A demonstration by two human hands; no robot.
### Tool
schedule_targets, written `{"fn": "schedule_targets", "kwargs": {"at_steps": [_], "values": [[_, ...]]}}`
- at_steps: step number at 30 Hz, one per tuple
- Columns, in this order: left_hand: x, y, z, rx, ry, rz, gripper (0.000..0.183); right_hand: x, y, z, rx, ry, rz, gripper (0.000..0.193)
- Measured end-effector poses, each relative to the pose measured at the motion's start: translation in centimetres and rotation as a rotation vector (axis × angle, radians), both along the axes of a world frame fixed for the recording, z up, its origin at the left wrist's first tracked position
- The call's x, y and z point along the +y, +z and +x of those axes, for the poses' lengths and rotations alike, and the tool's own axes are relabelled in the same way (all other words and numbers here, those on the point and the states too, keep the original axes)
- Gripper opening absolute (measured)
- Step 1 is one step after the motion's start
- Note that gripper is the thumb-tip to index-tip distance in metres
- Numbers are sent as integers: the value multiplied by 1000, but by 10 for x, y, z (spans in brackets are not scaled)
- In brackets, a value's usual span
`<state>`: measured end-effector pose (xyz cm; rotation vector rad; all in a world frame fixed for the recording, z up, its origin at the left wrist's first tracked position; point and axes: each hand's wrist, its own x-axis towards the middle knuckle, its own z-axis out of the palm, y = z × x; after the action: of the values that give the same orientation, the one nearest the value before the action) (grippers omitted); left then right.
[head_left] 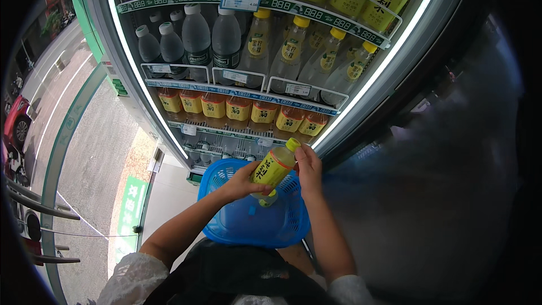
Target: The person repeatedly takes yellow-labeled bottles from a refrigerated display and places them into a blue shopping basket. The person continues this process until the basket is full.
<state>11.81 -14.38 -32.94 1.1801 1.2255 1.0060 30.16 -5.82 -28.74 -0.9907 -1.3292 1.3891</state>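
My left hand (243,182) is wrapped round the lower part of a plastic drink bottle (272,168) with a yellow label and a yellow-green cap. The bottle leans, its cap toward the upper right. At its shoulder, just below the cap, my right hand (308,165) has its fingers bent in against the bottle's side. Beneath both hands is a blue plastic basket (226,231) with slotted walls. Inside it, partly hidden by the held bottle, lies another bottle with a yellow-green cap (269,198).
Ahead stands a lit drinks cooler with shelves behind wire rails (248,94). Clear water bottles (196,36), yellow-capped bottles (292,49) and a row of yellow-labelled amber bottles (237,108) fill them. A dark door edge (395,87) borders the right; glass and a street (90,152) lie left.
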Motion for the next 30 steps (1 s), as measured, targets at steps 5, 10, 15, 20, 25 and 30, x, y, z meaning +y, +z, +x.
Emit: {"fn": "schedule_targets", "kwargs": {"at_steps": [5,10,15,20,25,30], "values": [[9,61,20,160,185,154,82,-16,26,0,-423,-5,468,75],[47,121,36,530,410,764,86,5,106,2,-441,-169,746,81],[72,226,32,588,480,1152,85,16,239,1,-183,-134,940,90],[96,302,34,532,446,1321,86,48,343,12,-193,-165,1165,102],[119,321,36,865,429,1425,73,77,394,8,-514,-342,1336,92],[129,328,37,1046,432,1385,66,83,401,0,-591,-354,1257,91]]}}
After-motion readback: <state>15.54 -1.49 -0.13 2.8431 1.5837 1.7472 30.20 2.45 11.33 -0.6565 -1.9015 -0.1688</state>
